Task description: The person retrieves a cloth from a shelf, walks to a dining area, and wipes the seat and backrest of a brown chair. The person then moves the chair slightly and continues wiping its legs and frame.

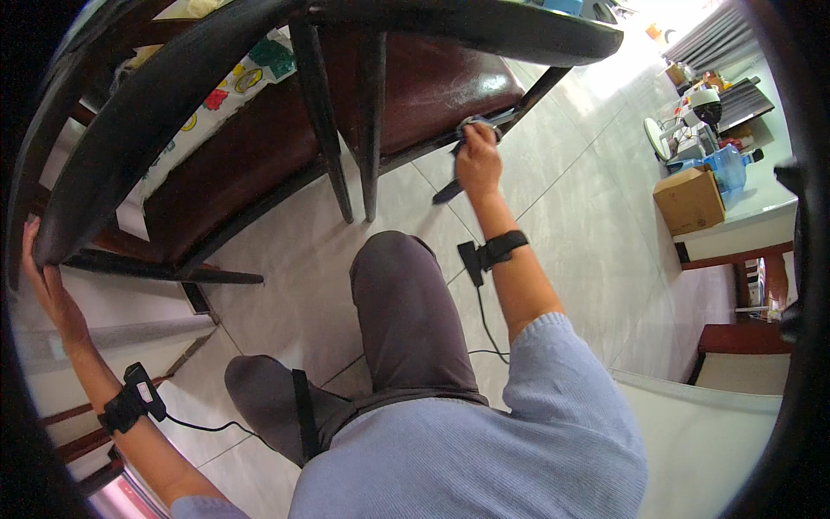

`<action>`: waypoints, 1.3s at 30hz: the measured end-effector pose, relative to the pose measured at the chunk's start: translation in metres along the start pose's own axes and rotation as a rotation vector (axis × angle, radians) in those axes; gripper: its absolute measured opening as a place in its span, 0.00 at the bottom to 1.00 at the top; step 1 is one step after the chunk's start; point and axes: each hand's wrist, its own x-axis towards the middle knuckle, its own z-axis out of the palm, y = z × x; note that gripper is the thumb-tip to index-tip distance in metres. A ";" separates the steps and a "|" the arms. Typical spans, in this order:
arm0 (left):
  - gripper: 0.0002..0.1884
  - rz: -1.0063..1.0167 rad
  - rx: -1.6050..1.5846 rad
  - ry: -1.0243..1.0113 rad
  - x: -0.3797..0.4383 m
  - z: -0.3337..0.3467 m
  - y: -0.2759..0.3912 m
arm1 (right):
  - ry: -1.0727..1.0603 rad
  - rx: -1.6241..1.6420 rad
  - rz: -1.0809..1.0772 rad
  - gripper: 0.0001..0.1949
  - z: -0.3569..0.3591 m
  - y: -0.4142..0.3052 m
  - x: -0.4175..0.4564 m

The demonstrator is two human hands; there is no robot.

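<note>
Two dark wooden chairs with reddish-brown seats stand before me. My right hand [478,156] is closed on a dark cloth [449,191], which it holds against the seat edge of the right chair [431,91]. Part of the cloth hangs below the fist. At the far left, my left hand [55,292] rests with its fingers along the end of the curved top rail [71,207] of the left chair, not closed around it. A white printed plastic bag [214,110] lies on the left chair's seat [240,168].
Tiled floor [557,285] lies under my knees. To the right, a cardboard box [690,201], a blue water jug [727,168] and a white fan-like device [658,138] stand on a light surface. Black straps with cables sit on both my forearms.
</note>
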 end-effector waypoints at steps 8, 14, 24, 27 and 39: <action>0.27 0.032 0.135 0.060 0.011 0.017 0.012 | -0.315 0.071 0.239 0.35 -0.006 -0.133 -0.032; 0.26 -0.028 0.022 0.125 0.014 0.008 0.038 | -0.348 -0.024 0.156 0.48 0.002 -0.146 -0.030; 0.31 -0.025 0.095 0.245 0.014 0.022 0.069 | -0.196 -0.039 -0.088 0.39 0.068 -0.091 -0.029; 0.37 0.042 0.105 0.359 0.009 0.027 0.068 | -0.223 -0.100 -0.102 0.41 0.084 -0.057 -0.011; 0.42 -0.539 -0.204 0.273 -0.069 0.064 0.147 | -0.952 0.837 0.074 0.24 0.009 -0.278 -0.071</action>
